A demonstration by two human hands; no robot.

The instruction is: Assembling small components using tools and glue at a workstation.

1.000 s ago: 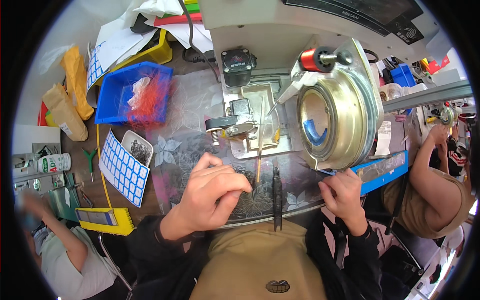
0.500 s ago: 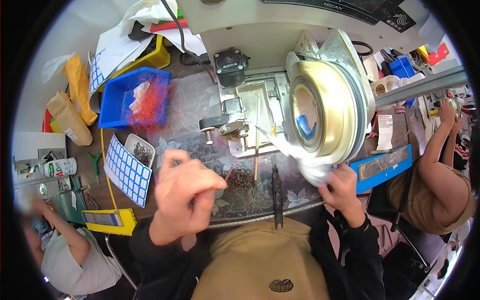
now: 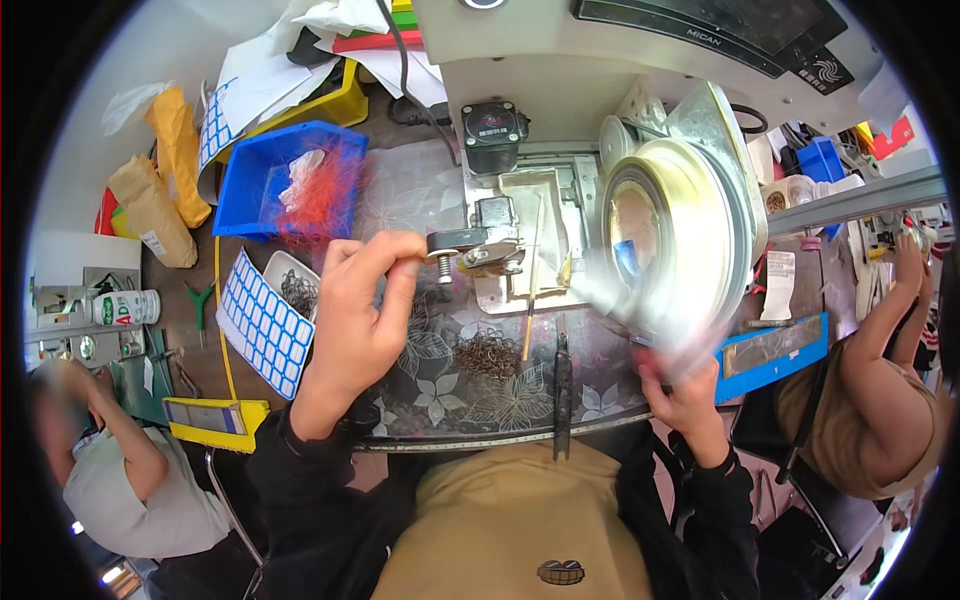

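Note:
My left hand [image 3: 360,320] is closed in a pinch, thumb and forefinger at the left end of a black lever [image 3: 455,239] with a spring bolt. Whatever lies between those fingertips is too small to make out. My right hand [image 3: 685,400] is closed below a large pale-yellow reel [image 3: 690,225]; a whitish smear crosses in front of the reel just above it, too blurred to name. Between the hands lies a heap of small dark wire pieces [image 3: 487,354]. A thin stick [image 3: 532,310] leans beside it, and a slim black tool [image 3: 562,385] reaches over the table edge.
The machine [image 3: 560,95] stands behind. To the left are a blue bin [image 3: 240,190] with red strands, a blue-bordered label sheet [image 3: 262,320], a white dish [image 3: 285,265] and a yellow block [image 3: 255,412]. A blue board [image 3: 780,355] lies right. Co-workers sit on both sides.
My left hand has moved up to the lever's end. My right hand stays low by the reel, and the whitish blur has shifted up and right. The whole view has shifted slightly.

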